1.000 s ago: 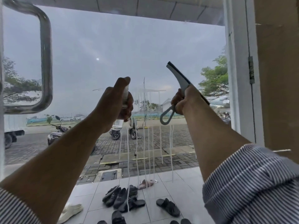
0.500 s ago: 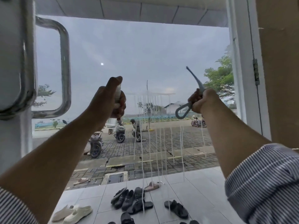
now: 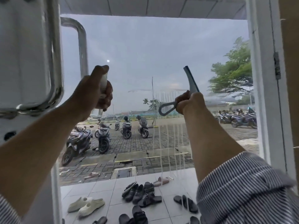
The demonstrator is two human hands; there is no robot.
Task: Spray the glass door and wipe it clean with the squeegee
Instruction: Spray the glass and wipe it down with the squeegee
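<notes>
The glass door (image 3: pixel 145 50) fills the view, with thin streaks of liquid running down its lower middle (image 3: pixel 168 143). My left hand (image 3: pixel 93 92) is raised in front of the glass and grips a small clear spray bottle (image 3: pixel 103 83), index finger on top of its head. My right hand (image 3: pixel 189 102) holds a grey squeegee (image 3: pixel 191 81) by its handle, blade end pointing up and the handle's loop (image 3: pixel 166 108) sticking out to the left. Whether the blade touches the glass cannot be told.
A chrome pull handle (image 3: pixel 82 50) and its metal plate (image 3: pixel 24 54) stand at the left edge. The white door frame (image 3: pixel 258 78) with a hinge (image 3: pixel 277 65) runs down the right. Outside lie sandals (image 3: pixel 140 193) on tiles and parked scooters (image 3: pixel 103 136).
The view has shifted right, so the handle looms larger at left. My right hand has turned the squeegee so its blade end points up. The streaks now sit below my right hand.
</notes>
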